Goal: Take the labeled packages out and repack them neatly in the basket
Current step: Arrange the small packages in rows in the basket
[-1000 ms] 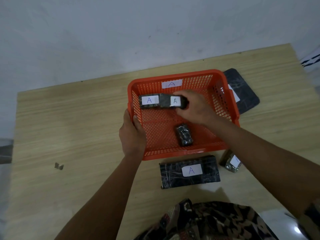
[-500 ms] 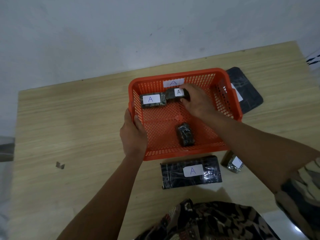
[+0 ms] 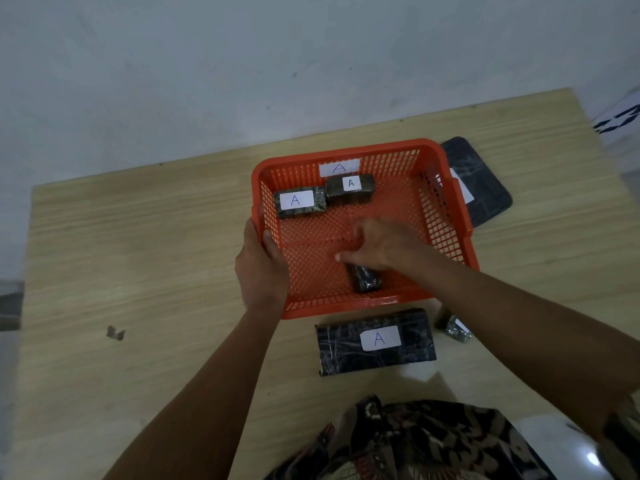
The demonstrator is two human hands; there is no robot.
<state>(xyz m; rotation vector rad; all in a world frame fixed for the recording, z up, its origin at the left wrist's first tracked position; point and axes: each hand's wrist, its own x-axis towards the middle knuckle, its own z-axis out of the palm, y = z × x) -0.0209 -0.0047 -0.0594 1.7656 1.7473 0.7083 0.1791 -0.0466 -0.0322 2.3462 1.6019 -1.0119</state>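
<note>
Standing on a wooden table (image 3: 138, 254) by a grey wall (image 3: 242, 64), the basket (image 3: 446, 216) is clasped at its rim by the left hand (image 3: 261, 268), while the right hand (image 3: 381, 245) closes loosely onto a package (image 3: 365, 280) inside.

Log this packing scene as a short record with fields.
basket: orange basket on wooden table, label A on far wall
inside: two labelled packages along the far wall, small package near front
outside: long package in front, flat package to the right
left hand: gripping basket rim
right hand: over the small package, grasp unclear
</note>
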